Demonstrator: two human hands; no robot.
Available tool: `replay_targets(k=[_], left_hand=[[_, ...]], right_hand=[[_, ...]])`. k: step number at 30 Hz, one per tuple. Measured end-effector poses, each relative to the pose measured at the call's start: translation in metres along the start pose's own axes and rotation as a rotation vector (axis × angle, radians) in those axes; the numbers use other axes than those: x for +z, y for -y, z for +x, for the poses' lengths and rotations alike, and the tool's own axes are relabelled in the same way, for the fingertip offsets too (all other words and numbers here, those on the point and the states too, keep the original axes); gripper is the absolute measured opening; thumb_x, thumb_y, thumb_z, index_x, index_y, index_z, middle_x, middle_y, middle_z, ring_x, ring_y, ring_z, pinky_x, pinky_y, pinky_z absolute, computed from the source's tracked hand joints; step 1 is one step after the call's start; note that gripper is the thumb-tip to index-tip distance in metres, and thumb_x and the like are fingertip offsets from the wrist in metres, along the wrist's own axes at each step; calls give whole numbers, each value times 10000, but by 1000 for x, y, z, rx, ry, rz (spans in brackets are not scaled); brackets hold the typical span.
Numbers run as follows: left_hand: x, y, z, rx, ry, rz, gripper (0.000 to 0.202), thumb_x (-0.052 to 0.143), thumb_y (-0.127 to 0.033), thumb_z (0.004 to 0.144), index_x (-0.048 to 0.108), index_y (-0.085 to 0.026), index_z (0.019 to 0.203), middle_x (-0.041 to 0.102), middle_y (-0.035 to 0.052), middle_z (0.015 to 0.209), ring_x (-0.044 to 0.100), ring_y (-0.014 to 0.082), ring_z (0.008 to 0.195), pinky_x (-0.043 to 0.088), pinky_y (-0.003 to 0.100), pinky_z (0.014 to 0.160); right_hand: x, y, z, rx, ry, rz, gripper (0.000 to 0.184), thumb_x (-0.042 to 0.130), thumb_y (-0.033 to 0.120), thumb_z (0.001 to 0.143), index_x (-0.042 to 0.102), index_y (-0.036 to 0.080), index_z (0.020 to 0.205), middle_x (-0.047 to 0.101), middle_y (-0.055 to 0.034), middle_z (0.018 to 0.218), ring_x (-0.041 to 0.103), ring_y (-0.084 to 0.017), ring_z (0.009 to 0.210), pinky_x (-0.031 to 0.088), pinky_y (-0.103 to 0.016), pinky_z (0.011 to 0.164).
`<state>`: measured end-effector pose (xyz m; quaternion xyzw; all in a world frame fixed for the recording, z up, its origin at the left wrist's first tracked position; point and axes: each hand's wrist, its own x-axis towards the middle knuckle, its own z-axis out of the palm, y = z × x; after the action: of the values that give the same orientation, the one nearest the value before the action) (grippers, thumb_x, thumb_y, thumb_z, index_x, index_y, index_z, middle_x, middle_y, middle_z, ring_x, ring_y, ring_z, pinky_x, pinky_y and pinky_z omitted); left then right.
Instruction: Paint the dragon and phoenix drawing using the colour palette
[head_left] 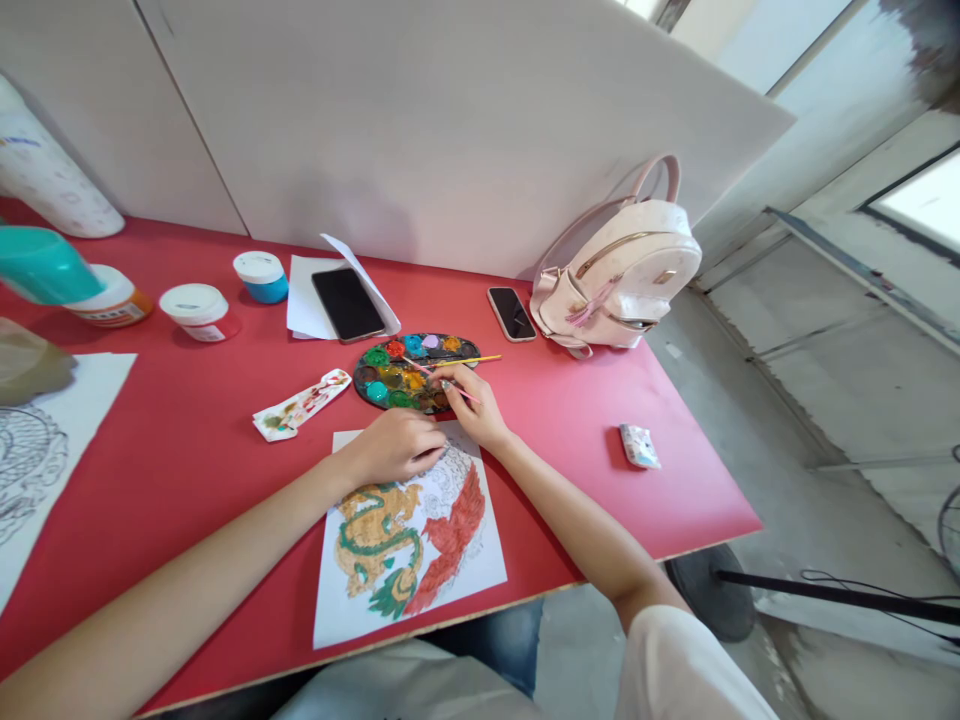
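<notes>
My right hand [471, 400] pinches a thin pink-handled paintbrush [417, 366], its tip over the dark oval paint palette [365, 377]. Wells of red, green, blue, lilac, orange and turquoise paint fill the palette. A yellow-handled paintbrush [486, 358] lies across its right side. Just below the palette is a sheet of paper [330, 610] with a partly coloured drawing in tan, green and red; its upper part is uncoloured line work. Resting on the sheet's top edge, my left hand [401, 443] has its fingers curled in, and nothing shows in them.
Left of the palette lies a paint-stained white strip [301, 405]. Behind are paint jars [260, 277] and a phone [348, 303] on folded paper. A second phone [511, 314], a pink backpack [630, 270] and a small packet [639, 446] are to the right. Another drawing sheet [82, 400] lies left.
</notes>
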<state>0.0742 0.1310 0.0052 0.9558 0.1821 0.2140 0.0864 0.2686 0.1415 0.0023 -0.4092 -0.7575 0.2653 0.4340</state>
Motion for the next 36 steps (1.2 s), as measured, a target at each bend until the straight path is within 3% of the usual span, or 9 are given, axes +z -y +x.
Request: replay_targets(k=[6, 16, 32, 36], left_hand=[[0, -1, 0, 6, -19, -4, 291, 531, -237, 978, 588, -208, 694, 634, -10, 641, 568, 133, 623, 336, 303, 625], [-1, -2, 1, 11, -18, -17, 302, 517, -232, 986, 574, -207, 691, 635, -7, 651, 568, 133, 634, 342, 300, 632], [1, -1, 0, 10, -24, -1, 290, 532, -233, 975, 580, -209, 690, 629, -10, 635, 561, 134, 617, 331, 306, 616], [1, 0, 1, 27, -22, -21, 293, 519, -230, 983, 581, -207, 697, 641, -3, 657, 571, 130, 631, 333, 302, 621]], right_hand=[[2, -3, 0, -23, -29, 13, 222, 472, 251, 1029, 668, 219, 1127, 736, -91, 1090, 696, -232, 1055, 557, -371, 951], [2, -2, 0, 64, -12, 51, 264, 474, 348, 1062, 702, 214, 1061, 735, -76, 1009, 687, -226, 979, 554, -341, 876], [1, 0, 0, -48, -50, 24, 305, 461, 340, 1073, 710, 222, 942, 716, -66, 926, 683, -212, 895, 552, -342, 831], [1, -2, -1, -16, -89, 65, 296, 436, 371, 1084, 698, 235, 1111, 746, -69, 1027, 714, -212, 950, 568, -344, 871]])
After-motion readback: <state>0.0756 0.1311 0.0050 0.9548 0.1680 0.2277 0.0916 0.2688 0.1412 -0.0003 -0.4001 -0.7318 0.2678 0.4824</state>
